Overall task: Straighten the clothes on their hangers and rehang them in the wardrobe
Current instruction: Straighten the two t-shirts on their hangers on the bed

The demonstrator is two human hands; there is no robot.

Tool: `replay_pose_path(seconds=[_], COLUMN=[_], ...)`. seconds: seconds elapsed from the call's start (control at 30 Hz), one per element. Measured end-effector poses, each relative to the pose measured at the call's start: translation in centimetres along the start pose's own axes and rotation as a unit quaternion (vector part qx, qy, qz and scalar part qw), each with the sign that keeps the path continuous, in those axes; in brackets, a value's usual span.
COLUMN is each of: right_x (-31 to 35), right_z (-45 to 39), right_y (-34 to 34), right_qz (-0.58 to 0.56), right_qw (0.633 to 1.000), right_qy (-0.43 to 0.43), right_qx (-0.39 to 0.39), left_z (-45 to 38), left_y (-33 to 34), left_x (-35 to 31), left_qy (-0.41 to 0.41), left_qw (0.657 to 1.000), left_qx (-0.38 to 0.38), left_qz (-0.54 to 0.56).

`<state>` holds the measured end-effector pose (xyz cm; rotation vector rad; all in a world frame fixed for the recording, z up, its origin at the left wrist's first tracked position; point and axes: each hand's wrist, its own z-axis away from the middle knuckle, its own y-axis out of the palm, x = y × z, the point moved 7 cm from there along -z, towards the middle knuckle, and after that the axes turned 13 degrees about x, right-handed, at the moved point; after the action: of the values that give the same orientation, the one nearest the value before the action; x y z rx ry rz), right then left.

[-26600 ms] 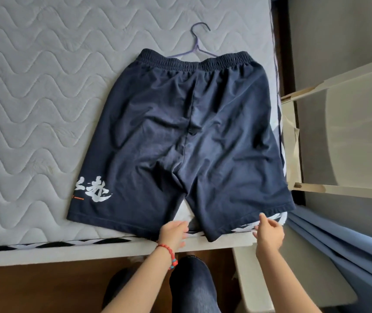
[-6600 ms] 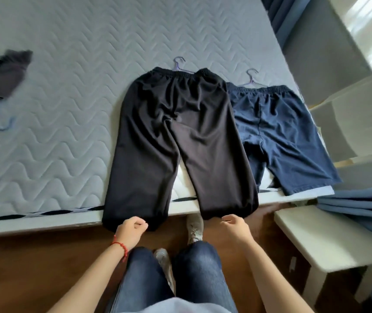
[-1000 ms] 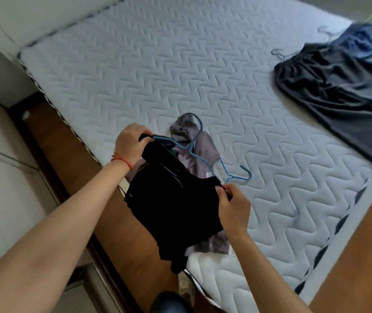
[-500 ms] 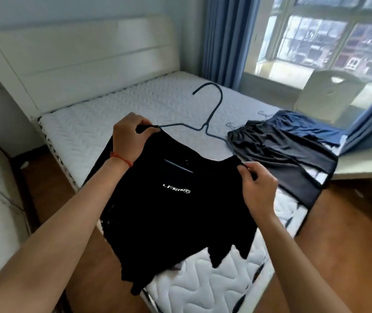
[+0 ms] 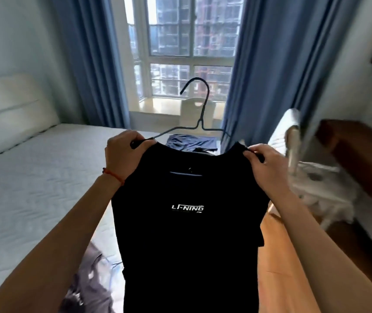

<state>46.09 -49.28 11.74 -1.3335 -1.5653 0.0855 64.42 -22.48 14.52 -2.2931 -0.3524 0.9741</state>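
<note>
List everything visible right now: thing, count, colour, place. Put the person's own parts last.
T-shirt: one, black with white lettering, held up in the centre, on a hanger.
Hanger: one, dark wire, hook pointing up above the shirt's neckline.
Shorts: one pair, navy, on the far edge of the mattress behind the shirt.
Grey garment: one, on the near edge of the mattress, lower left.
Mattress: one, white quilted, left.
Headboard: one, cream, far left.
Curtains: two, blue, either side of the window.
Window: one, centre back.
Chair: one, pale, below the window.
Bracelet: one, red, left wrist.
Left hand: grips the shirt's left shoulder.
Right hand: grips the right shoulder.
</note>
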Motion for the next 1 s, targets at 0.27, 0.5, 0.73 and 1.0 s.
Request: replay_pose_path(seconds=[0.27, 0.5, 0.73, 1.0], right_x=[-5.7, -14.7, -23.2, -23.9], right_z=[-1.8, -7.3, -14.1, -19.4], right_y=[-8.9, -13.3, -16.4, -11.7], right_qz=[0.04, 0.033, 0.033, -0.016], right_qw=[0.998, 0.999, 0.991, 0.99], right_qy=[0.003, -0.019, -0.027, -0.059], right_qx=[-0.049, 0.003, 0.125, 0.124], left_z=[-2.1, -4.6, -7.2, -8.9], left_y=[9.1, 16.1, 22.9, 23.8], left_x=[-6.8, -11.6, -15.8, -15.3], left_qy=[0.037, -0.003, -0.056, -0.1], left_qw=[0.996, 0.997, 0.996, 0.994], left_qx=[0.051, 0.011, -0.016, -0.041], left_qz=[0.065, 0.076, 0.062, 0.018])
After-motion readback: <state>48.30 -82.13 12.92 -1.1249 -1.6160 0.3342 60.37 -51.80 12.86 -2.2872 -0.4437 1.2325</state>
